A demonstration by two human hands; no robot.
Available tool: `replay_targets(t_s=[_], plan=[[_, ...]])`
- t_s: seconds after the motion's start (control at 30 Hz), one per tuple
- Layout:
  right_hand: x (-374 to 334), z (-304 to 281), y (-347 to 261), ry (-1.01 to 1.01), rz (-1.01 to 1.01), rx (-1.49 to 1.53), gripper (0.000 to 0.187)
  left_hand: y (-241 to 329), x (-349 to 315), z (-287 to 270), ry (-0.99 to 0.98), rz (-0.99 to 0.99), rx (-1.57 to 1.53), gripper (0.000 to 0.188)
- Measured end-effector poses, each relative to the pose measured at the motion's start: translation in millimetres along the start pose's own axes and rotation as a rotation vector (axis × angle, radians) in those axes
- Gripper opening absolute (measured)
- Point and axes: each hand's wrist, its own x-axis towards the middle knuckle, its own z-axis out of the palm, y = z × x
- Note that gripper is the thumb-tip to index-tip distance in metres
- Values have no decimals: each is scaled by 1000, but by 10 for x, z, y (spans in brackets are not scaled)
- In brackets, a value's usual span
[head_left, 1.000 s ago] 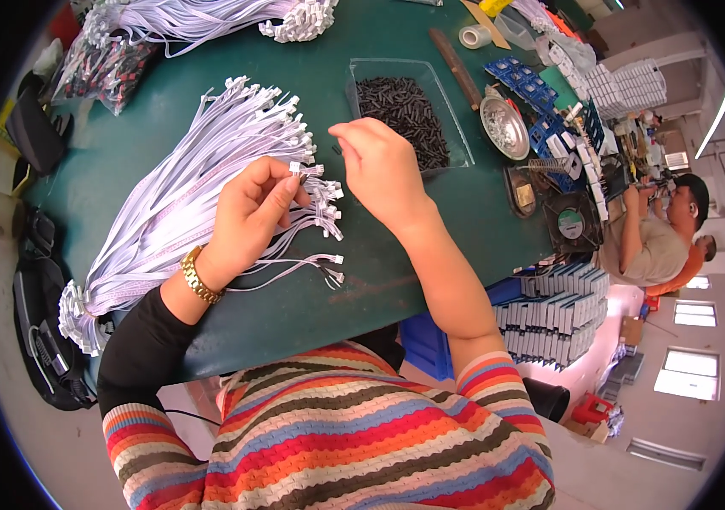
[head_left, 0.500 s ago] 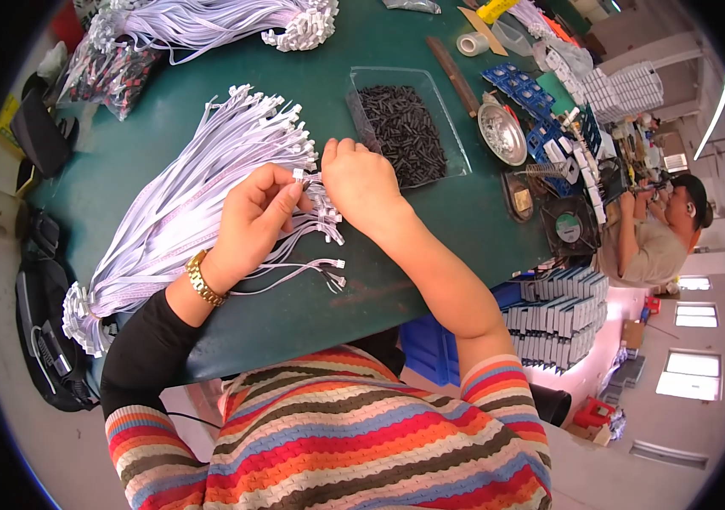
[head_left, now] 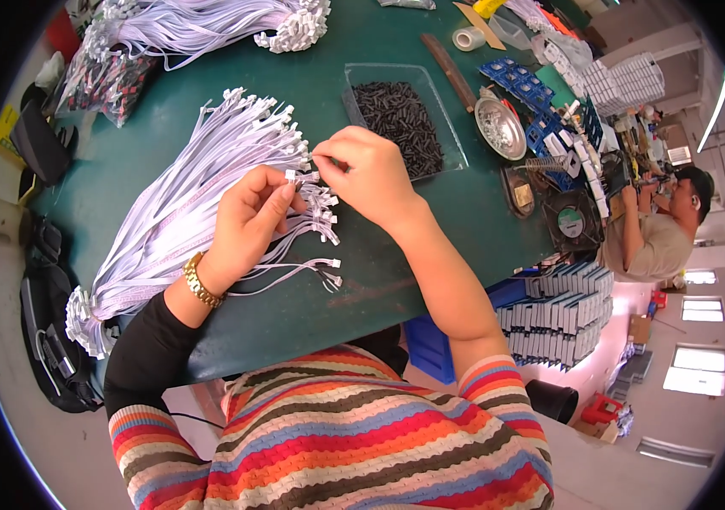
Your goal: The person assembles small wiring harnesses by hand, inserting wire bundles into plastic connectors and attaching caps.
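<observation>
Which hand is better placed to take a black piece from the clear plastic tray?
Probably the right hand: it is nearer the clear plastic tray, though it may hold something; the left hand grips a white connector.

white cables [head_left: 171, 204], small black pieces [head_left: 405, 119], dark green tabletop [head_left: 396, 272], gold watch [head_left: 197, 280], multicoloured striped top [head_left: 362, 433]

Head view: fisheye, head-worn, above multicoloured striped knit sweater [head_left: 362, 433]
Facing: downward, forward across dark-green flat tabletop [head_left: 481, 221]
Range: near; bare left hand [head_left: 248, 221], bare right hand [head_left: 372, 180] central

Cables [head_left: 177, 200] left, tray [head_left: 447, 132] right (pieces [head_left: 400, 119] inside)
</observation>
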Motion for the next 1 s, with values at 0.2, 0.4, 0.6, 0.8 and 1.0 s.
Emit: replay_targets(t_s=[0.2,0.4,0.6,0.8,1.0], plan=[[-67,-72,-187,33,366,651,11,14,-14,19,-6,3,19,12],[-134,-62,-298,-10,424,814,11,1,-3,8,-33,-18,-3,12],[-115,-47,-306,19,274,659,10,45,-13,9,-24,-9,-3,13],[-143,-45,-254,-11,225,617,9,49,-9,13,-22,-32,0,13],[-151,-28,-262,-7,286,736,9,21,-16,9,-19,-18,-18,13]])
